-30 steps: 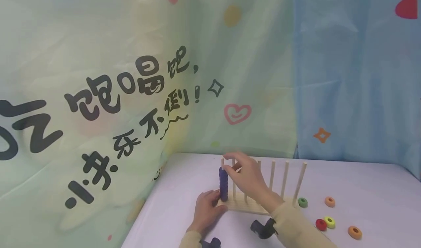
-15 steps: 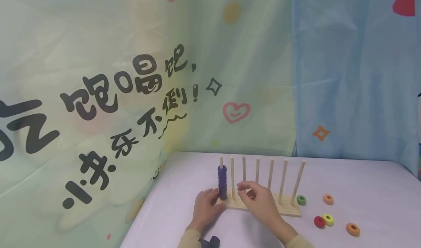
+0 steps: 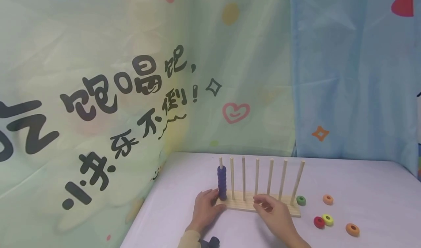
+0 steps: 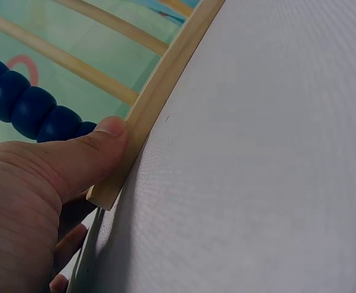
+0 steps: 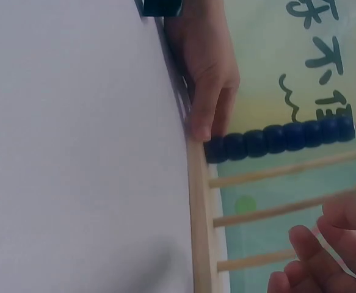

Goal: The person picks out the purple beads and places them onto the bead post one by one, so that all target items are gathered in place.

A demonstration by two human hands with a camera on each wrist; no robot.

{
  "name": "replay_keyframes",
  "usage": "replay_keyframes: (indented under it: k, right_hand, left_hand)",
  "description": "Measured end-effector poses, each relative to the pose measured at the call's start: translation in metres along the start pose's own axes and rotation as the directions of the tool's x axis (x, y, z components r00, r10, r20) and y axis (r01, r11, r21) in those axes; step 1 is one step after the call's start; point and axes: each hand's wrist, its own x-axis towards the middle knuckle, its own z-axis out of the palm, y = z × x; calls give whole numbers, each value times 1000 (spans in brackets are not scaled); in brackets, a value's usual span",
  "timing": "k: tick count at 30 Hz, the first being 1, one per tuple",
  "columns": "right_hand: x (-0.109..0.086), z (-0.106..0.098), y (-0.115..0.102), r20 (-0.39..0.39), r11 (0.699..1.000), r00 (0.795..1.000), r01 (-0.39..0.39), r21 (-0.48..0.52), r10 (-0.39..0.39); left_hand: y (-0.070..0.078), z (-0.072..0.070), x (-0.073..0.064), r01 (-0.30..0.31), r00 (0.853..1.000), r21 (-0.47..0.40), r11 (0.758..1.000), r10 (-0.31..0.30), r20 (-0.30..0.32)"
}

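A wooden peg stand (image 3: pixel 241 204) with several upright rods stands on the table. Blue-purple ring beads (image 3: pixel 222 182) are stacked on its leftmost rod, whose tip sticks out above them. My left hand (image 3: pixel 204 210) grips the left end of the base; in the left wrist view the thumb (image 4: pixel 98 146) lies on the wooden edge beside the lowest beads, fingers partly hidden behind. My right hand (image 3: pixel 275 214) is in front of the stand's right half, holding nothing, its fingers (image 5: pixel 312 250) loosely bent near the bare rods.
Right of the stand lie loose ring beads: green (image 3: pixel 300 200), light orange (image 3: pixel 327 199), red (image 3: pixel 319 222), yellow (image 3: pixel 327 219) and orange (image 3: pixel 353 229). The red and yellow ones are close together. A printed curtain (image 3: pixel 263 76) hangs behind the white table (image 3: pixel 371 189).
My right hand has come down from the top of the beaded rod and moved right, toward the front of the stand. The left hand has stayed at the base's left end.
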Motion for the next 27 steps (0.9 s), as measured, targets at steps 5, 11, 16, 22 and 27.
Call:
replay_keyframes:
  k: [5, 11, 16, 22, 27]
  right_hand:
    - [-9, -7, 14, 9, 997, 997, -77, -22, 77]
    - [-20, -12, 30, 21, 973, 974, -227, -35, 228]
    - [-26, -12, 42, 13, 937, 938, -348, 24, 347]
    - [-32, -11, 49, 32, 903, 904, -427, 43, 426]
    - [-31, -11, 48, 27, 919, 919, -395, 18, 394]
  left_hand:
    - [-1, 0, -1, -5, 1000, 4, 1000, 5, 1]
    - [0, 1, -3, -16, 1000, 21, 1000, 16, 0]
    - [1, 0, -4, -33, 999, 14, 999, 33, -10]
    - [-1, -1, -4, -29, 1000, 6, 1000, 29, -11]
    - [-2, -1, -3, -34, 999, 4, 999, 34, -12]
